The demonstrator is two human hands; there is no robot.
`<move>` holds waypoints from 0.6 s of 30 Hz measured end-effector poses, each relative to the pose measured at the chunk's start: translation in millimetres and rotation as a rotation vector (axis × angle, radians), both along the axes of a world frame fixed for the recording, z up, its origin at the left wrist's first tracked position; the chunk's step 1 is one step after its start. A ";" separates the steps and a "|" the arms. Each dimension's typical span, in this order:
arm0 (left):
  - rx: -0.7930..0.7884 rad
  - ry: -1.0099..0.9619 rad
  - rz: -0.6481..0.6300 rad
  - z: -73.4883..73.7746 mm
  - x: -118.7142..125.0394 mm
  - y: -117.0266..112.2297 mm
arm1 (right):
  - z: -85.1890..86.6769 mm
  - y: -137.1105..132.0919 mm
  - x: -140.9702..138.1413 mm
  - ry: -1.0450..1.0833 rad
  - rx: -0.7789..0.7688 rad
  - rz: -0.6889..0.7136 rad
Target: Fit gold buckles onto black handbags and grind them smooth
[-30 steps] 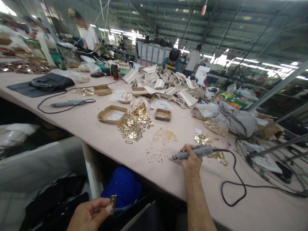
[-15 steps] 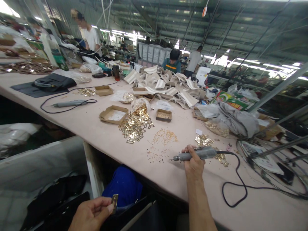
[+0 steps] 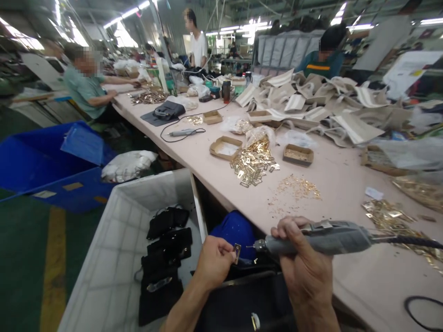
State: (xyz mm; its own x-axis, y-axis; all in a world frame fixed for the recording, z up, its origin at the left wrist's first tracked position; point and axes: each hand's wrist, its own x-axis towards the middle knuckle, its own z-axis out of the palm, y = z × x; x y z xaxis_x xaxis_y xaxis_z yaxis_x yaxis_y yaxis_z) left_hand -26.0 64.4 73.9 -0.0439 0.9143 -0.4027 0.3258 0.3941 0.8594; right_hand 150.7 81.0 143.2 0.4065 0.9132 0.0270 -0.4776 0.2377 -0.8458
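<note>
My right hand (image 3: 304, 263) is wrapped round a grey electric screwdriver (image 3: 321, 238), held level with its tip pointing left. My left hand (image 3: 214, 260) pinches a small gold metal plate (image 3: 237, 252) right at that tip. Both hands hover below the table's near edge, above a black bag (image 3: 242, 299) in my lap. On the pink table (image 3: 221, 184) lie a heap of gold plates (image 3: 254, 161) and a scatter of small gold screws (image 3: 297, 188).
A white crate (image 3: 114, 258) with several black bags stands at my left, a blue bin (image 3: 44, 161) beyond it. Cardboard trays, a second screwdriver (image 3: 182, 133) and piled cream bag parts (image 3: 311, 106) cover the table. Other people work along the far side.
My view has swung down and left. My right hand has lifted the screwdriver off the table and brought it to the plate, which my left hand has raised toward it.
</note>
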 end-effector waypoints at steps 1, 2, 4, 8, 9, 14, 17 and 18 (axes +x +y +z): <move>0.003 0.013 0.001 1.1 0.2 -1.6 | -1.5 -0.7 -5.7 -0.019 0.005 0.018; 0.007 0.024 0.003 1.9 0.3 -2.9 | -3.2 -1.0 -9.9 -0.029 0.009 0.031; 0.015 0.042 0.008 2.4 -0.2 -4.9 | -6.3 -1.1 -15.5 -0.024 0.007 0.032; 0.004 0.031 0.016 1.7 -1.3 -7.1 | -8.4 -2.0 -22.4 0.006 -0.020 0.008; -0.002 0.026 0.023 2.0 -1.4 -7.4 | -8.4 -2.4 -23.9 0.016 -0.022 0.007; -0.018 0.015 0.036 7.2 -0.6 -9.5 | -11.1 -3.1 -29.2 0.032 -0.019 0.018; -0.016 0.033 0.035 11.3 -0.1 -10.4 | -15.3 -2.7 -30.7 0.011 -0.011 0.027; -0.014 0.041 0.035 12.7 0.0 -10.5 | -16.5 -2.6 -31.0 0.011 -0.011 0.025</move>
State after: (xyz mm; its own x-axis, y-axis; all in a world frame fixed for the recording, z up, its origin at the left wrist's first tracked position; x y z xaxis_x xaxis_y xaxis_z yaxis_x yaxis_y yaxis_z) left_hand -26.0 53.9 86.6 -0.0928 0.9061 -0.4127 0.3467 0.4179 0.8397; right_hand 119.7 78.3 126.7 0.3839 0.9233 0.0128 -0.4922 0.2163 -0.8432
